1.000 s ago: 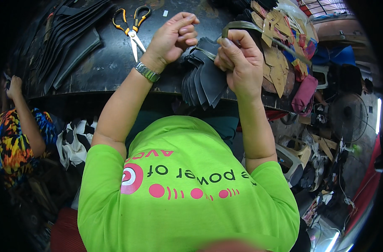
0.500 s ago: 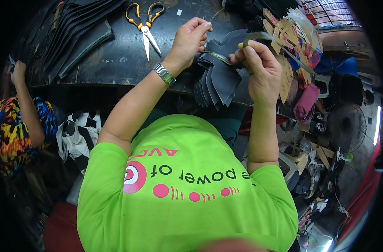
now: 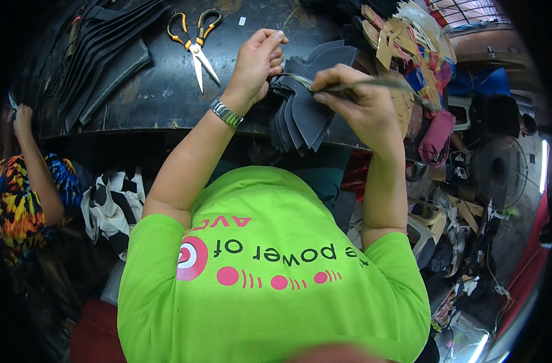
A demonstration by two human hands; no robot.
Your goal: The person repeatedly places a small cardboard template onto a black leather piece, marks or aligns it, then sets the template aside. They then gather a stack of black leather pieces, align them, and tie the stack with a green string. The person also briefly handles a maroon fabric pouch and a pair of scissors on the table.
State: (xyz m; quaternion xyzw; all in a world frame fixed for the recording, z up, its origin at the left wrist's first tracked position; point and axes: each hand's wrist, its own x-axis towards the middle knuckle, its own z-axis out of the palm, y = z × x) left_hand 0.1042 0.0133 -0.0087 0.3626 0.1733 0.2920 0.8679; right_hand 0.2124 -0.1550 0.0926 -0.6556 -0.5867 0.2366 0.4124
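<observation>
A thin dark strip [image 3: 299,79] stretches between my two hands above the table. My left hand [image 3: 259,60], with a metal watch on the wrist, is closed on the strip, thumb and forefinger pinched at the top. To its right, my right hand [image 3: 362,107] grips the strip between thumb and fingers; the blurred tail runs off to the right. Below both hands lies a fanned stack of dark grey, curved cut pieces [image 3: 315,109]. Scissors with black and orange handles [image 3: 196,51] rest slightly spread on the table, left of my left hand.
The dark table [image 3: 161,100] carries another stack of long black pieces [image 3: 109,66] at the left. Cardboard patterns [image 3: 389,42] pile up at the right beside a pink roll [image 3: 437,138]. A fan [image 3: 499,166] stands far right. Another person's arm [image 3: 39,160] shows at far left.
My right hand has turned inward and moved slightly lower, toward the left. The strip's loop above it has flattened into a tail trailing right. My left hand has barely shifted within the slightly moved view.
</observation>
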